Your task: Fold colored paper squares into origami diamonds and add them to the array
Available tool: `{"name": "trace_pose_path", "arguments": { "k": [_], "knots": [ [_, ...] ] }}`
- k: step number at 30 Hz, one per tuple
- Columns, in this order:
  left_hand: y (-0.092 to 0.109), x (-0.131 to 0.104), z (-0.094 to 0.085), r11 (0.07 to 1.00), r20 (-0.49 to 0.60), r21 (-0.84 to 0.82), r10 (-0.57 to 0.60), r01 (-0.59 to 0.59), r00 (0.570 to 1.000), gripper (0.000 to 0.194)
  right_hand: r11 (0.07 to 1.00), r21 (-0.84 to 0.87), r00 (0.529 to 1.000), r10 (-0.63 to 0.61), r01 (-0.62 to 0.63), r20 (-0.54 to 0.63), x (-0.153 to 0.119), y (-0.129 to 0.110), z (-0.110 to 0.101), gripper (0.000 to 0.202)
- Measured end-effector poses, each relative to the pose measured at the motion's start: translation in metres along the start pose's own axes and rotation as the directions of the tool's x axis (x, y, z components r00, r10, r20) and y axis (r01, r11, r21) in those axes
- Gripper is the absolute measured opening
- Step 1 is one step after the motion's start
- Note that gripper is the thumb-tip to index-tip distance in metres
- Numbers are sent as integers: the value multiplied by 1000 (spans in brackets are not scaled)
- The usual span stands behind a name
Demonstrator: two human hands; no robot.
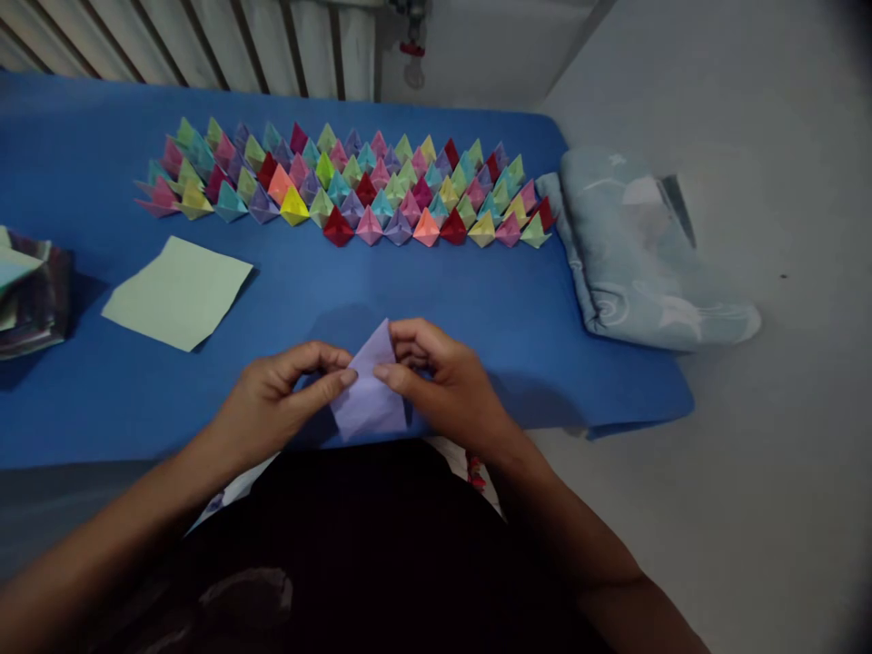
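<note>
I am holding the purple folded paper point(371, 404) directly between the left hand point(265, 400) and the right hand point(453, 386), near the front edge of the blue-covered surface point(286, 291). The hands are standing apart, and both are pinching the paper. Its long axis is running away from the torso, with the pointed end facing the rows of origami boats point(426, 227) and leaning slightly right. The broad end is facing the torso.

Neither hand is lying clearly nearer: both are making contact. The left thumb is pressing at the left edge; the right thumb is reaching farther onto the face, below the point. The fingertips behind the paper are partly hidden, so I cannot tell their exact placement.

A pale green sheet point(177, 291) is lying beyond the left hand, and a folded blanket point(613, 254) is resting at the far right.
</note>
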State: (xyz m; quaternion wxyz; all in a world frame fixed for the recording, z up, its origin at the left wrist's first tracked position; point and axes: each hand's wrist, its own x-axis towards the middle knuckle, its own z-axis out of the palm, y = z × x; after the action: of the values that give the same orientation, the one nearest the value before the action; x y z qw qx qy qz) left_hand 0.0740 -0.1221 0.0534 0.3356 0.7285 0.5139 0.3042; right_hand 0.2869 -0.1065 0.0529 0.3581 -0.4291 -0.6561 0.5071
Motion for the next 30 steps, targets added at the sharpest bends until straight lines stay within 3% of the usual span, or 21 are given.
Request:
{"name": "trace_pose_path", "arguments": {
  "k": [2,4,7,10,12,17,22,25,30],
  "knots": [
    [-8,4,1,993,9,-58,-100,100,995,25,994,40,994,107,-106,-25,9,6,6,34],
    [-19,6,3,994,-12,-3,-106,106,994,27,985,-19,984,169,-170,-53,18,15,10,41],
    [-34,7,9,969,-60,235,91,-75,994,22,955,-216,979,191,-203,-77,31,26,14,48],
    [-40,5,16,854,82,384,345,-349,935,25,893,-405,980,190,-196,-55,40,29,14,54],
    [-42,5,18,787,181,423,412,-449,893,29,864,-466,981,193,-187,-36,41,28,14,57],
    [-45,5,19,745,236,474,406,-469,883,30,896,-381,973,221,-229,-64,13,21,11,65],
    [-51,5,16,760,234,420,438,-496,868,27,911,-325,957,286,-255,50,-26,14,10,60],
    [-51,4,12,782,250,385,423,-491,871,29,921,-285,946,307,-267,106,-31,13,8,48],
    [-46,-2,9,788,305,356,410,-502,860,29,915,-205,935,356,-346,10,-27,17,-2,26]
  ]
}}
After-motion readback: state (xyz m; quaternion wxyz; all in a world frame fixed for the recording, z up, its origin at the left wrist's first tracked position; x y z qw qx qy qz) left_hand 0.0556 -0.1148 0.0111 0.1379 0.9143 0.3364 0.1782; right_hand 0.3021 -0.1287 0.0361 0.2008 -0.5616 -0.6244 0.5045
